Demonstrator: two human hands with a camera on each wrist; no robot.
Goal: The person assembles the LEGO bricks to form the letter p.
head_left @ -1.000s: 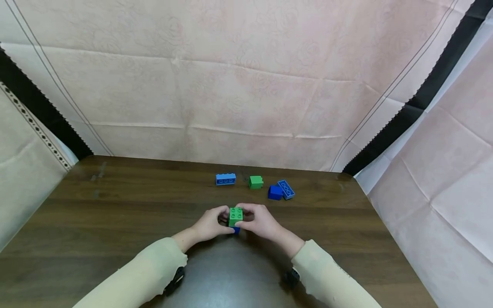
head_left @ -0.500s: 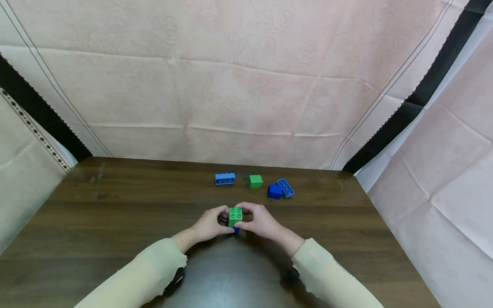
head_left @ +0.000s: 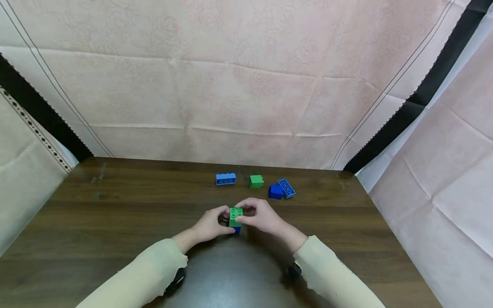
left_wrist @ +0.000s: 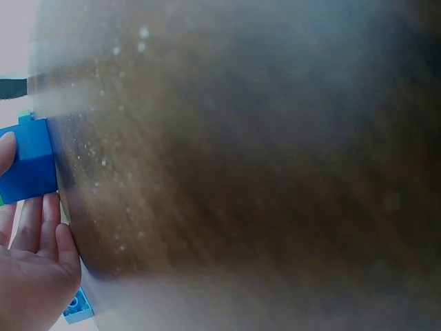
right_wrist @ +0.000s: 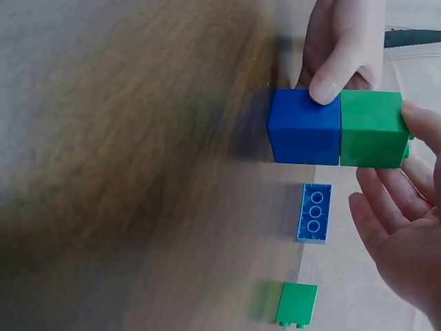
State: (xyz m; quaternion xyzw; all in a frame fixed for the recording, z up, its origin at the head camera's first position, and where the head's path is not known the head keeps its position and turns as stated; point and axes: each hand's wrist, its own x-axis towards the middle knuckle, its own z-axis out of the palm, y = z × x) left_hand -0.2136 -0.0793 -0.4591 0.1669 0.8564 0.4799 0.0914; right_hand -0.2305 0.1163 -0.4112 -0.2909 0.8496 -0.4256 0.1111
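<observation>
A green brick [head_left: 236, 217] sits on top of a blue brick [head_left: 237, 230], making an upright stack on the wooden table. My left hand [head_left: 209, 223] holds the blue brick from the left, its thumb on the near face in the left wrist view, where the blue brick [left_wrist: 27, 162] hides most of the green one. From the other side my right hand [head_left: 263, 217] pinches the green brick near its studded top. The right wrist view has the right thumb at the upper edge of the green brick [right_wrist: 373, 129], with the fingers behind it.
Farther back on the table [head_left: 135, 205] lie a light blue brick [head_left: 225, 179], a green brick [head_left: 256, 182], a dark blue brick [head_left: 275, 192] and another light blue brick [head_left: 286, 188] beside it. A pale cloth wall [head_left: 215, 94] rises behind the table's far edge.
My right hand has shifted slightly up the green brick, its thumb now higher on the near face and more of the blue brick showing below. The left hand keeps its hold.
</observation>
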